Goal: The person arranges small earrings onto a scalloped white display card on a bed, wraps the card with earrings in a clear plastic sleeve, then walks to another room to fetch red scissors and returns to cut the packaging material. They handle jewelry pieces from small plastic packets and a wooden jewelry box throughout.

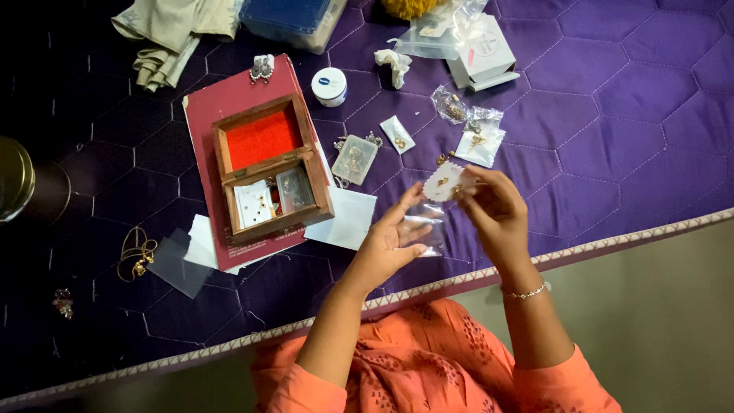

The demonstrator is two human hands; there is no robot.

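Two hands are working just above the near edge of a purple quilted bedspread (627,115), which is stitched in hexagons and bordered by pale trim. Left hand (386,248) is pinching a clear plastic pouch (425,229) between thumb and fingers; right hand (493,210) is pinching a small white earring card (443,182) at the pouch's mouth. Beyond the hands, small clear packets (480,141) are lying on the spread. Left of them, an open wooden box (269,170) with red lining is sitting on a maroon book (229,99). Farther back, a white round jar (329,86), a white carton (485,53) and folded beige cloth (172,34) are resting.
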